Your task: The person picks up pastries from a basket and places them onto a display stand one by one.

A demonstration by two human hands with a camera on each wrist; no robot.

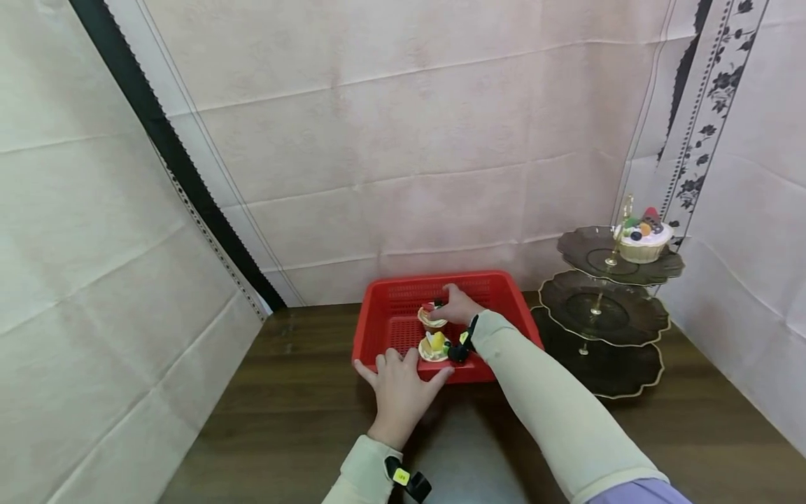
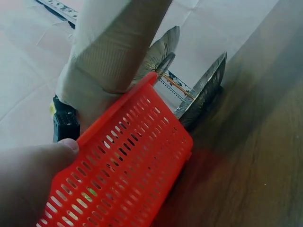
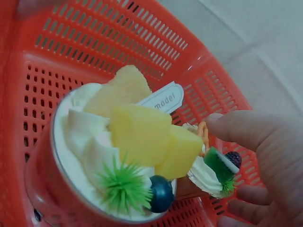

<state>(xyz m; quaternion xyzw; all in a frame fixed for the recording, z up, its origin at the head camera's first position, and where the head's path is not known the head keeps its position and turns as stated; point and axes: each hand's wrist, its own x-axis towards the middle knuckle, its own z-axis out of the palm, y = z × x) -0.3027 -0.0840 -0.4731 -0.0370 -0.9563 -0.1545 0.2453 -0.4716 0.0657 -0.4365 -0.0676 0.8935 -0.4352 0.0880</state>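
A red plastic basket [image 1: 403,297] holds two fruit-topped cream cakes. The nearer cake [image 3: 137,137] bears yellow fruit chunks, a blueberry, a green sprig and a white tag. Farther back is a cupcake [image 3: 206,177] with kiwi and a blackberry. My right hand [image 1: 460,308] reaches into the basket beside that farther cupcake, thumb and fingers parted around its side; whether they touch it I cannot tell. On the basket's front rim rests my left hand [image 1: 401,392], fingers spread, with its thumb [image 2: 68,144] against the rim.
To the right stands a three-tier dark stand [image 1: 601,308] with wavy gilt edges. A fruit-topped cupcake [image 1: 642,241] sits on its top tier. Behind the brown wooden table [image 1: 264,420] hang pale cloth walls [image 1: 378,140].
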